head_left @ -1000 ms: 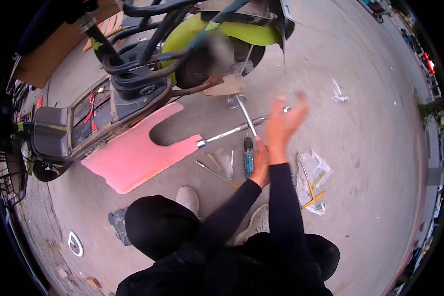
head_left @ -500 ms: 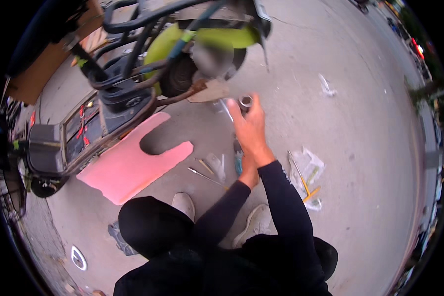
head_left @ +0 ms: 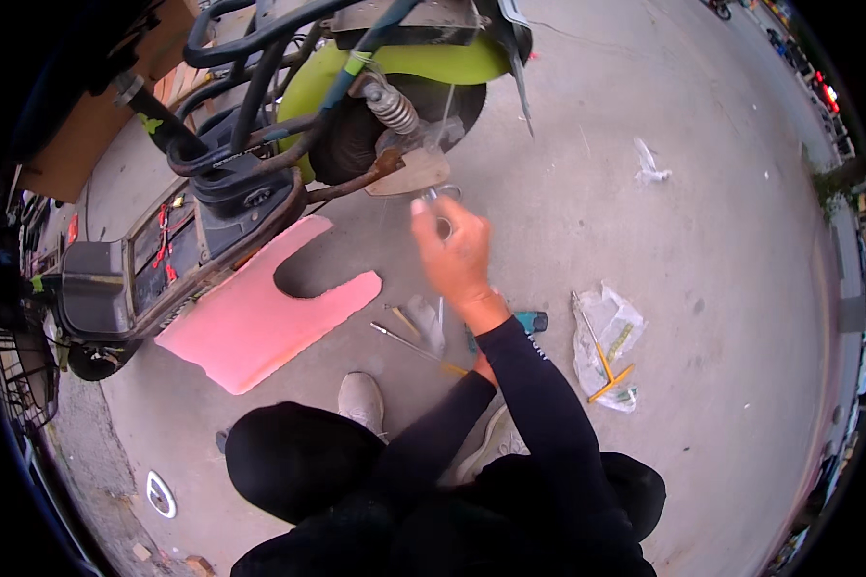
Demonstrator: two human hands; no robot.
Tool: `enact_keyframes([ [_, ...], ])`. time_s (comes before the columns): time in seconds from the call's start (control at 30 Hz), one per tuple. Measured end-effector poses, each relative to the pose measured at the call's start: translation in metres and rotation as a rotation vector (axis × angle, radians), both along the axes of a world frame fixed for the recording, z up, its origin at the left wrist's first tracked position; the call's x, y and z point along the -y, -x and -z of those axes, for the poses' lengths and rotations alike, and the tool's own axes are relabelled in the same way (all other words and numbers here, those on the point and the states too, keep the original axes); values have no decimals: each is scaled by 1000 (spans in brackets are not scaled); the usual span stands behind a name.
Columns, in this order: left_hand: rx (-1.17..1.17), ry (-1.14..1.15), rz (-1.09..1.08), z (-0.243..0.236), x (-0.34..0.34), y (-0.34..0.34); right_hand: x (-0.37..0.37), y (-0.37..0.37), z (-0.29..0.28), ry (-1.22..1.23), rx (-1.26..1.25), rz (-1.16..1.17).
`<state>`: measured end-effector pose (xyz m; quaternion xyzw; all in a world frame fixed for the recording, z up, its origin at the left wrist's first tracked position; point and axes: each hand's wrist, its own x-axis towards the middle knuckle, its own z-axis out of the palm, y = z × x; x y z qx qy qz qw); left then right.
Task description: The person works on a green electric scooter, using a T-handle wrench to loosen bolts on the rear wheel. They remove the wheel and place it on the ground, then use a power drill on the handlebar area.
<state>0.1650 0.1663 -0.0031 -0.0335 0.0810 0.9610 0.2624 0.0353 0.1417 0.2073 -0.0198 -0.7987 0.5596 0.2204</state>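
The knees and black sleeves fill the bottom of the view, with a grey shoe (head_left: pixel 361 399) poking out between them; the left hand (head_left: pixel 482 367) is almost all hidden behind the right forearm, low down by a tool with a blue-green handle (head_left: pixel 530 321), so I cannot tell if its fingers are open or closed; thin metal rods (head_left: pixel 406 340) lie on the ground just beside it; a plastic bag (head_left: pixel 601 348) with a yellow tool inside lies off to the right; a flat pink panel (head_left: pixel 260 322) lies to the left, its edge under the scooter frame; the right hand (head_left: pixel 457 255) is up higher, its fingers wrapped tight around a metal wrench (head_left: pixel 443 228) with a round open end; a second ago this hand was spread wide above the wrench on the ground, then it closed on it, and now the wrench is off the ground and close to the back wheel (head_left: pixel 356 139) of the scooter, just under the green cover (head_left: pixel 404 62); the scooter parts and the pink panel crowd the left side, so there is little room there; the right side is wide grey ground (head_left: pixel 722 288) with only a white scrap (head_left: pixel 649 169) far off.
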Motion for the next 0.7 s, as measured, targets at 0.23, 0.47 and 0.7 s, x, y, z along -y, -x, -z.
enact_keyframes([
  [0.23, 221, 1056, -78, -82, -18, 28, -77, 35, 7, 658, 165, -109],
  [0.47, 190, 842, 40, -75, 0, 27, 74, 5, 55, -724, 118, -380],
  [0.7, 301, 723, 45, -107, 7, 35, 113, -8, 91, -629, -49, -628],
])
